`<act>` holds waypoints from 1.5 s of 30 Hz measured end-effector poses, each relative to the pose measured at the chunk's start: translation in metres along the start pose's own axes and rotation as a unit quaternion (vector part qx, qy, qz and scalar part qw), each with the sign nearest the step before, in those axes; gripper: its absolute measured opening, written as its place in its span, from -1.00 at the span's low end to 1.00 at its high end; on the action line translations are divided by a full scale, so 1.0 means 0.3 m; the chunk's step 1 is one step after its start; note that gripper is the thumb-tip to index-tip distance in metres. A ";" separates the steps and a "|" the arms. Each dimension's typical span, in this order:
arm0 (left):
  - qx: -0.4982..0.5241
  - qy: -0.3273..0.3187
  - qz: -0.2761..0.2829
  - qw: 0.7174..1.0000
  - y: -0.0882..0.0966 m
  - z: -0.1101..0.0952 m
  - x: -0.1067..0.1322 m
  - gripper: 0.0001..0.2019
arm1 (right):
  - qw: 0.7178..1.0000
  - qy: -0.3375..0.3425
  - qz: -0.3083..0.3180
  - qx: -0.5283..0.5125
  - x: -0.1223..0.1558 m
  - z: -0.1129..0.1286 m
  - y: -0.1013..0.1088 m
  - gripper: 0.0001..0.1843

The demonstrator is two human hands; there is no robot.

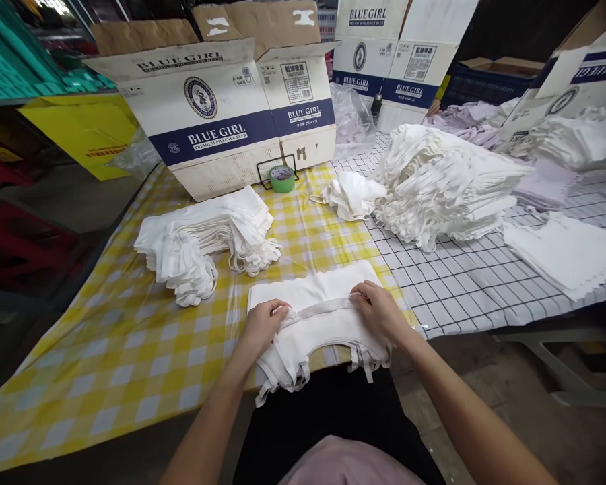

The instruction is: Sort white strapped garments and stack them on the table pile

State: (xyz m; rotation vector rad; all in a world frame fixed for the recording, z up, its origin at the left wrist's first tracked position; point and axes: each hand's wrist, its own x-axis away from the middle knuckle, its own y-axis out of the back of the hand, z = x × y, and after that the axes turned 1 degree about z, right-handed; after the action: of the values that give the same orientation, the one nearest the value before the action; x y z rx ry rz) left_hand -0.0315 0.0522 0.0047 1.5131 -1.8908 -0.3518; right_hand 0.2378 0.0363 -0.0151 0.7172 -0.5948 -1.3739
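Observation:
A small stack of white strappy garments (328, 330) lies at the table's near edge, its straps hanging over the side. My left hand (266, 325) pinches the left end of a folded-back white edge on the top garment. At the right end of that same edge, my right hand (376, 306) pinches the fabric between thumb and fingers. The edge is stretched between both hands. Beyond my left hand sits a neat pile of white garments (207, 232) with bunched straps. A larger white pile (444, 182) stands further off to the right, with a crumpled white garment (352, 194) beside it.
A yellow checked cloth (146, 343) and a white grid cloth (434, 289) cover the table. Green tape (281, 178) stands before a Blue Girl carton (222, 114). Flat white garments (568, 249) lie at the right, near lilac ones (545, 182). A grey stool (565, 364) stands below.

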 end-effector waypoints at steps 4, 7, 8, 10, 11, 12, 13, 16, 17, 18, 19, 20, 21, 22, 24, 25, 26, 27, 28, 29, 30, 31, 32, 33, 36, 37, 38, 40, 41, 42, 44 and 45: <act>0.010 0.012 0.009 1.000 0.003 0.005 -0.006 -0.68 | 1.000 -0.014 0.005 0.004 -0.013 -0.011 -0.012 -0.80; 0.016 0.018 0.015 1.000 0.001 0.003 -0.008 -0.69 | 1.000 -0.026 0.011 -0.001 -0.016 -0.012 -0.010 -0.81; 0.018 0.019 0.016 1.000 0.001 0.002 -0.007 -0.70 | 0.999 -0.032 0.014 -0.005 -0.017 -0.011 -0.008 -0.81; 0.022 0.019 0.019 0.999 0.000 -0.001 -0.002 -0.71 | 0.999 -0.045 0.021 -0.013 -0.014 -0.007 -0.002 -0.81; 0.022 0.018 0.019 0.999 0.001 -0.002 0.004 -0.72 | 0.998 -0.052 0.023 -0.016 -0.010 -0.004 0.002 -0.81; 0.024 0.016 0.020 0.999 0.002 -0.001 0.013 -0.73 | 0.998 -0.059 0.023 -0.019 -0.003 0.000 0.007 -0.81; 0.029 0.011 0.020 0.999 0.004 0.001 0.024 -0.73 | 0.997 -0.065 0.023 -0.022 0.005 0.003 0.013 -0.80; 0.083 -0.002 0.036 0.996 0.013 0.019 0.078 -0.72 | 0.996 -0.080 0.026 -0.040 0.046 0.008 0.037 -0.73; 0.112 -0.003 0.049 0.992 0.017 0.029 0.101 -0.70 | 0.995 -0.082 0.030 -0.049 0.063 0.007 0.046 -0.70; 0.141 0.001 0.065 0.988 0.021 0.040 0.125 -0.68 | 0.994 -0.084 0.035 -0.059 0.082 0.003 0.055 -0.67; 0.165 0.011 0.081 0.983 0.024 0.053 0.151 -0.66 | 0.993 -0.086 0.039 -0.068 0.101 -0.001 0.064 -0.65; 0.184 0.023 0.098 0.978 0.027 0.067 0.177 -0.63 | 0.992 -0.089 0.044 -0.075 0.120 -0.007 0.072 -0.63; 0.198 0.036 0.114 0.973 0.029 0.081 0.202 -0.61 | 0.991 -0.094 0.046 -0.082 0.139 -0.013 0.080 -0.62; 0.207 0.048 0.125 0.969 0.030 0.095 0.226 -0.59 | 0.990 -0.100 0.050 -0.090 0.157 -0.018 0.086 -0.62; 0.218 0.066 0.138 0.964 0.029 0.121 0.267 -0.57 | 0.985 -0.117 0.061 -0.111 0.189 -0.027 0.096 -0.61; 0.220 0.071 0.141 0.963 0.028 0.133 0.284 -0.57 | 0.982 -0.125 0.065 -0.125 0.203 -0.030 0.100 -0.60; 0.222 0.074 0.141 0.962 0.027 0.142 0.298 -0.56 | 0.979 -0.133 0.068 -0.138 0.215 -0.031 0.103 -0.59; 0.224 0.076 0.138 0.962 0.025 0.150 0.309 -0.55 | 0.976 -0.138 0.070 -0.150 0.225 -0.031 0.106 -0.58; 0.228 0.077 0.135 0.961 0.023 0.155 0.317 -0.55 | 0.974 -0.142 0.070 -0.160 0.234 -0.031 0.109 -0.58; 0.233 0.078 0.135 0.960 0.020 0.158 0.323 -0.54 | 0.973 -0.144 0.069 -0.169 0.241 -0.030 0.111 -0.58; 0.238 0.076 0.134 0.959 0.017 0.159 0.327 -0.53 | 0.971 -0.147 0.069 -0.175 0.248 -0.030 0.114 -0.59; 0.240 0.074 0.137 0.958 0.014 0.159 0.330 -0.53 | 0.970 -0.150 0.069 -0.181 0.254 -0.030 0.117 -0.60; 0.239 0.072 0.141 0.958 0.010 0.157 0.331 -0.53 | 0.968 -0.153 0.072 -0.186 0.260 -0.030 0.120 -0.61; 0.237 0.069 0.145 0.958 0.007 0.154 0.332 -0.53 | 0.966 -0.157 0.073 -0.191 0.265 -0.031 0.122 -0.62; 0.228 0.059 0.153 0.960 0.000 0.146 0.333 -0.54 | 0.961 -0.171 0.085 -0.200 0.276 -0.035 0.129 -0.61; 0.219 0.056 0.155 0.962 0.001 0.146 0.333 -0.53 | 0.960 -0.175 0.092 -0.198 0.278 -0.036 0.131 -0.61; 0.203 0.053 0.155 0.966 0.005 0.146 0.332 -0.53 | 0.960 -0.178 0.098 -0.192 0.278 -0.036 0.133 -0.62; 0.147 0.041 0.143 0.978 0.022 0.147 0.323 -0.53 | 0.964 -0.179 0.104 -0.167 0.276 -0.034 0.138 -0.64; 0.114 0.034 0.129 0.984 0.034 0.146 0.314 -0.52 | 0.967 -0.179 0.104 -0.151 0.274 -0.033 0.140 -0.65; 0.081 0.025 0.112 0.990 0.049 0.143 0.300 -0.52 | 0.969 -0.177 0.104 -0.139 0.272 -0.031 0.143 -0.66; 0.011 0.015 0.063 0.998 0.081 0.133 0.259 -0.52 | 0.971 -0.171 0.107 -0.125 0.267 -0.032 0.147 -0.67; -0.031 0.014 0.031 0.999 0.096 0.126 0.232 -0.52 | 0.973 -0.168 0.107 -0.120 0.264 -0.034 0.149 -0.68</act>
State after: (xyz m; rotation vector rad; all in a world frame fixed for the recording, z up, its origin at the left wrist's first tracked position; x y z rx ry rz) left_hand -0.0843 -0.0123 0.0175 1.4097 -1.8826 -0.3546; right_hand 0.2838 -0.0389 0.0093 0.2174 -0.7344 -1.3433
